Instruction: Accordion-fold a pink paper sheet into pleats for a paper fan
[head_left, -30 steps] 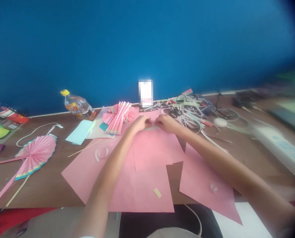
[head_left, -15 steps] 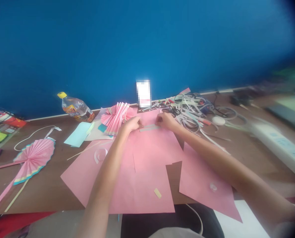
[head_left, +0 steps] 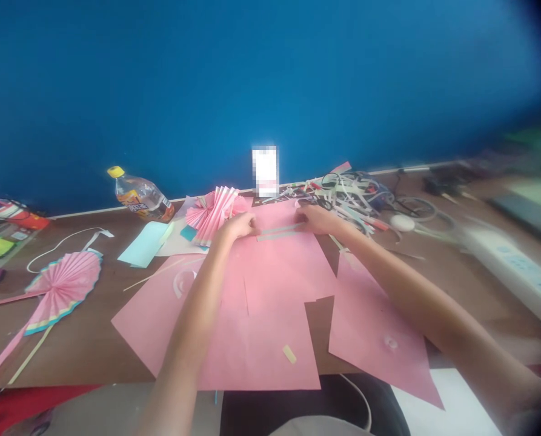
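Note:
Pink paper sheets (head_left: 270,339) lie overlapping on the brown table. Near the top of the middle sheet, thin pale green strips (head_left: 280,232) run sideways between my two hands. My left hand (head_left: 243,226) is closed at the strips' left end, fingers curled and pressed on the paper; what it pinches is too small to make out. At the right end, my right hand (head_left: 314,218) is also closed, fingertips together, its hold hidden. A pleated pink paper fan (head_left: 215,215) stands just left of my left hand. A small yellow piece (head_left: 289,354) rests on the lower sheet.
A bottle with a yellow cap (head_left: 145,197) and light blue paper (head_left: 145,243) are at the left, with another pink fan (head_left: 68,284). Tangled paper strips (head_left: 352,194) lie behind my right hand. A white power strip (head_left: 515,260) is at the right. A blue wall rises behind.
My right hand has moved a little to the right, away from my left hand, and more of the green strips shows between them. My left hand has barely moved.

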